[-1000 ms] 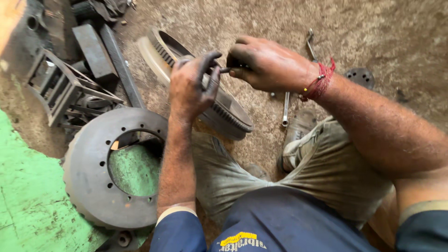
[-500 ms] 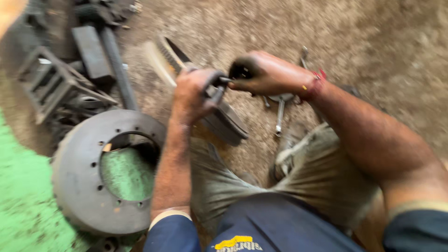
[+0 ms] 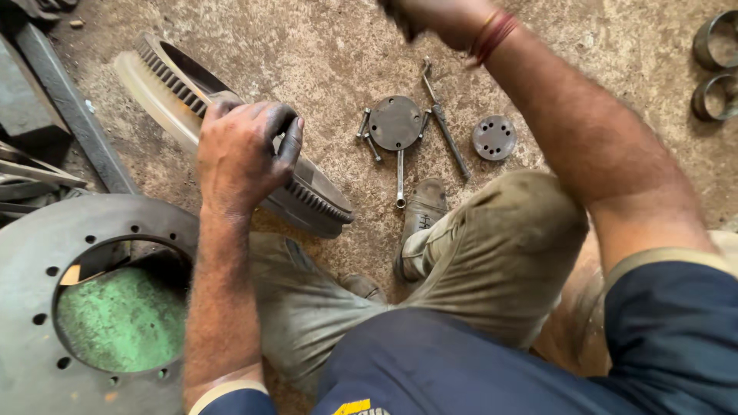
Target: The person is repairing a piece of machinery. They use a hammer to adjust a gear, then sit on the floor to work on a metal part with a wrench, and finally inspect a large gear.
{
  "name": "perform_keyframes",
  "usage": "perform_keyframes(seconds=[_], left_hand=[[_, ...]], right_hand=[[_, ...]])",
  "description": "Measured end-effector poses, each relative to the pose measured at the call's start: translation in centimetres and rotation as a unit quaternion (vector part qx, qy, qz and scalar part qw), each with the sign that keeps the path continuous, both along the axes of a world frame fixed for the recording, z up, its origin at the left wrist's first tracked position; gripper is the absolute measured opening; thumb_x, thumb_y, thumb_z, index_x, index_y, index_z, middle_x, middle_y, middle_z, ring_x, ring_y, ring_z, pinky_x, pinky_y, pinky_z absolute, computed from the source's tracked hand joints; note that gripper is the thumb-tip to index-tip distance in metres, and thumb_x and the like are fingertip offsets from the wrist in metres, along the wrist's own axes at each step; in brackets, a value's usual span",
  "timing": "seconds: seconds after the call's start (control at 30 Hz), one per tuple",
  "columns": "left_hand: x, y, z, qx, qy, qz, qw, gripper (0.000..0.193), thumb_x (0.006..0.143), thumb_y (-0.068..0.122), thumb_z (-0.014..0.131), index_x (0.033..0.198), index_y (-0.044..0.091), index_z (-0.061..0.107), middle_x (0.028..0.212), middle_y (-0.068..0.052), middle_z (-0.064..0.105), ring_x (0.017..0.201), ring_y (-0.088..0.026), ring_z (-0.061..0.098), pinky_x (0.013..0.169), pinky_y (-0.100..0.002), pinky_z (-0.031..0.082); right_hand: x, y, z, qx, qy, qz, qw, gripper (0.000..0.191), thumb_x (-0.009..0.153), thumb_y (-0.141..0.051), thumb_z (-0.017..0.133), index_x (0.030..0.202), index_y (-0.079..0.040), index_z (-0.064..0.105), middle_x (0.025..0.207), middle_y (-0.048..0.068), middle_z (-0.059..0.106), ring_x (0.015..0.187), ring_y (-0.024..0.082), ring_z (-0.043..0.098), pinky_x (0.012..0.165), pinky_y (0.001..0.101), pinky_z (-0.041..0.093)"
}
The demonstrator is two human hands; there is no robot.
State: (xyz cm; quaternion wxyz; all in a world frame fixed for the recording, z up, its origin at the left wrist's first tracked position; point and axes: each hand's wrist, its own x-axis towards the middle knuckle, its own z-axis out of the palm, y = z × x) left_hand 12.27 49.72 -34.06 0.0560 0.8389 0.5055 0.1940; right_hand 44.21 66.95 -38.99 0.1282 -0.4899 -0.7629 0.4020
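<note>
My left hand [image 3: 246,154], black with grease, grips the upper rim of a toothed flywheel ring [image 3: 173,81] that stands tilted on its edge on the dirt floor. Its fingers curl over the teeth. My right hand [image 3: 434,14] is raised at the top edge of the view, blurred and partly cut off, with a red thread band [image 3: 492,34] on the wrist. Something dark shows at its fingers, but I cannot tell what. My bent knee [image 3: 507,230] lies below that arm.
A large drilled brake drum [image 3: 38,261] lies at lower left over green floor [image 3: 123,315]. A three-legged puller [image 3: 394,123], a rod [image 3: 450,134] and a small holed disc [image 3: 493,137] lie ahead. Metal rings [image 3: 711,38] sit top right, metal bars [image 3: 69,115] at left.
My right hand has left the left hand and swung up to the top edge. My left hand stays on the toothed ring. The view has moved closer and to the right.
</note>
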Motion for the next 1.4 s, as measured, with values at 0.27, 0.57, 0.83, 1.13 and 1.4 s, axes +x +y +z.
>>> perform_keyframes(seconds=[0.27,0.57,0.83,1.13,1.4], left_hand=[[0.0,-0.3,-0.7,0.011,0.045,0.001,0.999,0.020,0.113,0.028,0.068,0.099,0.014,0.072,0.095,-0.003,0.075,0.086,-0.018,0.070,0.100,-0.041,0.047],[-0.3,-1.2,-1.0,0.034,0.109,0.001,0.993,0.013,0.110,0.023,0.065,0.100,0.015,0.068,0.100,0.001,0.073,0.093,-0.014,0.070,0.100,-0.033,0.044],[-0.3,-1.0,-1.3,0.024,0.130,0.010,0.991,0.015,0.113,0.027,0.069,0.104,0.014,0.071,0.099,-0.001,0.074,0.090,-0.015,0.070,0.101,-0.035,0.046],[0.8,-0.4,0.4,0.012,0.078,0.024,0.997,0.023,0.109,0.028,0.075,0.095,0.011,0.071,0.091,-0.003,0.073,0.088,-0.022,0.069,0.096,-0.039,0.048],[0.4,0.2,-0.3,-0.023,0.071,0.025,0.997,0.021,0.106,0.029,0.074,0.097,0.011,0.071,0.095,-0.005,0.074,0.088,-0.023,0.070,0.094,-0.042,0.049]], right_hand=[[5.9,-9.7,-20.9,-0.207,-0.175,0.038,0.962,0.039,0.093,-0.042,0.069,0.113,-0.009,0.068,0.091,0.010,0.072,0.065,0.023,0.073,0.065,0.0407,0.061],[11.3,-19.1,-29.6,-0.005,-0.195,-0.089,0.977,0.021,0.085,-0.024,0.078,0.095,-0.006,0.073,0.099,0.022,0.067,0.091,0.043,0.067,0.082,0.0506,0.055],[11.0,-19.8,-30.8,-0.034,-0.110,-0.172,0.978,0.018,0.092,-0.021,0.071,0.103,-0.007,0.068,0.105,0.018,0.067,0.098,0.040,0.066,0.086,0.0485,0.055],[7.5,-14.6,-26.2,0.169,-0.241,0.113,0.949,0.044,0.089,-0.032,0.075,0.121,-0.004,0.064,0.098,0.012,0.067,0.087,0.028,0.066,0.066,0.0419,0.054],[7.1,-10.6,-27.8,0.488,-0.348,0.263,0.756,0.036,0.091,-0.024,0.061,0.124,-0.014,0.072,0.093,-0.003,0.058,0.083,0.012,0.059,0.062,0.0264,0.049]])
